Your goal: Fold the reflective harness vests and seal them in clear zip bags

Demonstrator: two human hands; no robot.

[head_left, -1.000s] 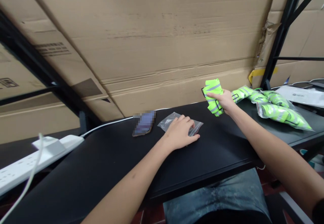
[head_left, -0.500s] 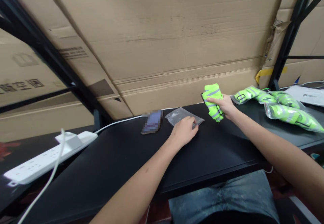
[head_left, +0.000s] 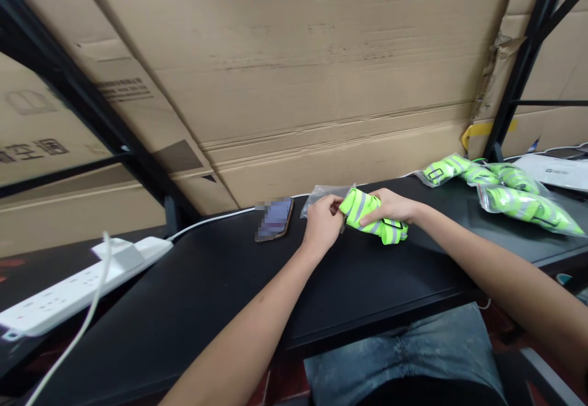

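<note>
A folded neon-yellow reflective strap (head_left: 365, 210) with grey stripes and a dark buckle is gripped in my right hand (head_left: 390, 205). Its left end meets the clear plastic bag (head_left: 316, 195), which my left hand (head_left: 324, 219) holds with curled fingers. Part of the bag is hidden behind that hand, so I cannot tell whether the strap's end is inside it or only against its mouth. Both hands are close together just above the black tabletop (head_left: 239, 289).
A phone (head_left: 275, 217) lies left of my left hand. Several bagged neon straps (head_left: 528, 207) rest at the right, beside a white flat item (head_left: 554, 170). A white power strip (head_left: 87, 283) with a cable is at the left. Cardboard (head_left: 321, 87) stands behind the table.
My right hand has brought the strap left and down to my left hand. My left hand has lifted the bag from the tabletop and drawn slightly left.
</note>
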